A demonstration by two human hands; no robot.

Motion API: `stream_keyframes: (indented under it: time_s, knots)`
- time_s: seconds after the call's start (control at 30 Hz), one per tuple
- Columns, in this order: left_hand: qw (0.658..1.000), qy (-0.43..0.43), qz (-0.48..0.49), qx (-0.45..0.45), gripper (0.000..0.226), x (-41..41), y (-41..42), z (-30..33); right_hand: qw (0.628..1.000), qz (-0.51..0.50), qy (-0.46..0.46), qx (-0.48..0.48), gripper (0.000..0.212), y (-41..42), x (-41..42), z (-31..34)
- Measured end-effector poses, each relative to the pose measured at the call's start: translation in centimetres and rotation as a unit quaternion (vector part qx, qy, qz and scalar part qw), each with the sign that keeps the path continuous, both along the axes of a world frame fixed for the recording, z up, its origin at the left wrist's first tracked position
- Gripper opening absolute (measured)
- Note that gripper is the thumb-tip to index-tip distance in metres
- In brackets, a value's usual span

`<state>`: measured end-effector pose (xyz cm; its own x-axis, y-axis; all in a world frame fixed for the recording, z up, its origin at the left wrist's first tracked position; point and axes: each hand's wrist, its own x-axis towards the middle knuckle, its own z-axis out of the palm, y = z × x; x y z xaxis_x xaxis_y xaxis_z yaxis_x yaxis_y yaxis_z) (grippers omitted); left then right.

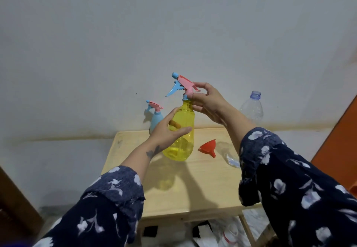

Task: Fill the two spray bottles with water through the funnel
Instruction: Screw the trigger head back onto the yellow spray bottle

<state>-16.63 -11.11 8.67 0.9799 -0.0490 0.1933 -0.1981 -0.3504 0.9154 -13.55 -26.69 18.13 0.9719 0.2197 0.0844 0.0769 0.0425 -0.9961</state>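
The yellow spray bottle (180,131) is held up above the wooden table (193,185), slightly tilted, between both hands. It is clear, pear-shaped plastic, and a little liquid shows at its rounded bottom. The left hand (166,129) wraps the middle of the body from the left, its fingers (182,130) curled across the front and closed on the plastic. The right hand (207,102) grips the pink and blue trigger head (183,84) at the neck, thumb and fingertips closed narrowly around the collar and the back of the head.

Behind the left hand stands a smaller blue spray bottle (155,119) with the same kind of pink and blue head, at the table's far left edge. A red plastic funnel (208,147) lies on its side on the table, right of the yellow bottle and apart from it. A clear, uncapped plastic bottle (252,108) stands by the wall at the far right. Both forearms wear dark blue sleeves (301,179) with a pale flower print.
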Motion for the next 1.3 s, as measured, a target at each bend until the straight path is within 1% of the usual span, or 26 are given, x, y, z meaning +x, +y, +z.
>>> stream_keyframes:
  time_s: [0.07, 0.17, 0.27, 0.37, 0.43, 0.47, 0.53, 0.57, 0.6, 0.67, 0.73, 0.77, 0.83, 0.9, 0.97, 1.0, 1.07, 1.13, 1.2, 1.23, 1.3]
  knots:
    - [1.0, 0.016, -0.017, -0.021, 0.069, -0.6, -0.9, -0.4, 1.0, 0.009, 0.003, -0.008, 0.052, -1.0, -0.5, -0.5]
    - [0.996, 0.047, -0.05, -0.056, 0.048, -1.5, -1.8, -0.9, 1.0, 0.012, -0.002, 0.005, 0.052, -2.3, -1.3, -1.2]
    - [0.993, 0.064, -0.07, -0.075, 0.051, -2.1, -2.4, -1.0, 0.999, 0.032, -0.003, 0.023, 0.052, -3.5, -1.7, -1.9]
    - [0.993, 0.073, -0.064, -0.074, 0.054, -2.5, -3.4, -0.8, 0.997, 0.07, -0.003, 0.031, 0.054, -4.4, -1.8, -2.0]
    - [0.994, 0.07, -0.048, -0.068, 0.045, -2.9, -4.3, -0.8, 0.997, 0.071, -0.034, 0.006, 0.063, -4.7, -1.9, -2.1]
    - [0.995, 0.062, -0.038, -0.064, 0.043, -3.1, -4.7, -0.9, 0.996, 0.05, -0.063, -0.026, 0.065, -4.7, -2.0, -2.3]
    - [0.998, 0.04, -0.006, -0.047, 0.047, -3.4, -5.5, -1.1, 0.99, -0.006, -0.116, -0.083, 0.063, -4.6, -2.3, -2.9]
    - [0.999, 0.03, 0.01, -0.036, 0.054, -3.5, -5.9, -1.2, 0.987, -0.021, -0.128, -0.096, 0.061, -4.7, -2.3, -3.2]
    - [0.999, 0.023, 0.026, -0.025, 0.062, -3.6, -6.2, -1.4, 0.987, -0.019, -0.129, -0.099, 0.058, -4.8, -2.3, -3.4]
    - [0.998, 0.019, 0.051, -0.012, 0.07, -3.7, -6.5, -1.8, 0.991, 0.02, -0.096, -0.092, 0.053, -5.4, -1.9, -3.5]
    - [0.998, 0.018, 0.066, -0.006, 0.075, -3.7, -6.6, -2.4, 0.992, 0.063, -0.065, -0.086, 0.061, -6.1, -1.7, -3.2]
    - [0.997, 0.018, 0.073, -0.002, 0.078, -3.7, -6.7, -2.8, 0.991, 0.064, -0.072, -0.093, 0.063, -6.5, -1.7, -3.3]
    - [0.996, 0.015, 0.09, 0.017, 0.085, -4.3, -7.0, -3.3, 0.985, 0.025, -0.118, -0.119, 0.061, -6.6, -2.0, -3.7]
    - [0.994, 0.019, 0.104, 0.032, 0.092, -4.6, -7.6, -3.7, 0.982, 0.006, -0.139, -0.13, 0.06, -6.5, -2.3, -4.6]
    - [0.992, 0.02, 0.123, 0.032, 0.093, -4.8, -7.9, -4.2, 0.981, 0.027, -0.131, -0.142, 0.054, -6.1, -2.4, -5.3]
    - [0.99, 0.018, 0.133, 0.036, 0.089, -4.9, -8.0, -4.6, 0.982, 0.043, -0.11, -0.144, 0.052, -6.1, -2.2, -5.6]
    - [0.987, 0.013, 0.15, 0.051, 0.08, -5.2, -7.8, -5.3, 0.987, 0.072, -0.07, -0.126, 0.057, -6.0, -2.0, -5.8]
    - [0.984, 0.01, 0.167, 0.064, 0.08, -5.3, -7.7, -6.0, 0.987, 0.05, -0.087, -0.124, 0.062, -5.7, -2.2, -6.2]
    - [0.979, 0.007, 0.184, 0.091, 0.084, -5.4, -7.8, -6.5, 0.98, -0.003, -0.13, -0.148, 0.058, -5.0, -2.5, -7.2]
    - [0.976, 0.008, 0.192, 0.102, 0.086, -5.5, -7.9, -6.7, 0.979, -0.013, -0.138, -0.149, 0.056, -4.6, -2.7, -7.7]
    - [0.974, 0.013, 0.199, 0.11, 0.085, -5.5, -7.7, -6.9, 0.982, 0.01, -0.124, -0.145, 0.049, -3.9, -2.8, -8.3]
